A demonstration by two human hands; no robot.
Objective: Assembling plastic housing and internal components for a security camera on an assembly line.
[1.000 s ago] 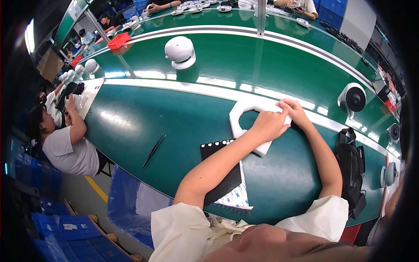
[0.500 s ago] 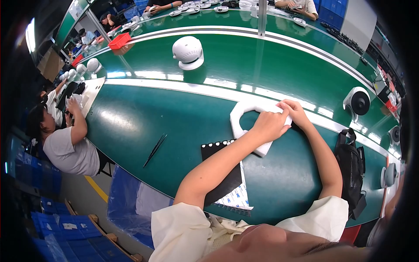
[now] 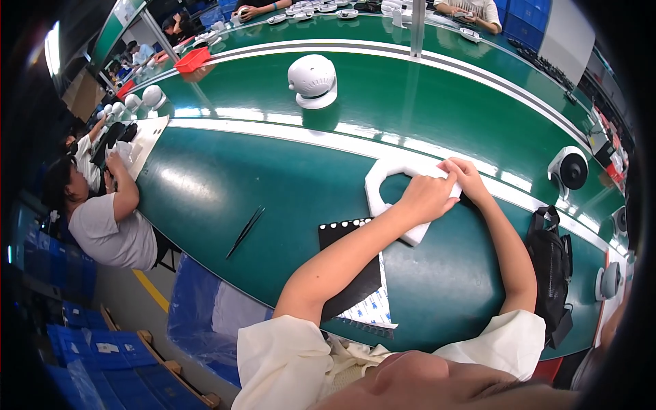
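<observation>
A thick white foam ring (image 3: 378,183) with a large round opening and angular outer edges lies on the green worktable. My left hand (image 3: 429,198) is closed over its right side, fingers curled and pressed together. At the far right corner my right hand (image 3: 465,178) pinches the foam, its fingertips meeting those of the left. What lies between the fingertips is hidden. Under my left forearm sit a black sheet (image 3: 348,290) with white dots along its far edge and a white printed backing sheet (image 3: 374,307). Black tweezers (image 3: 245,233) rest farther left.
Beyond the table's pale edge runs a green conveyor belt carrying a white domed device (image 3: 313,82) and another with a round black front (image 3: 571,171). A black bag (image 3: 549,263) is at my right. A co-worker (image 3: 113,229) sits at the left, near a red bin (image 3: 193,60).
The white devices on the belt have moved a little to the right. My hands stay at the same corner of the foam ring. The whole view has shifted slightly.
</observation>
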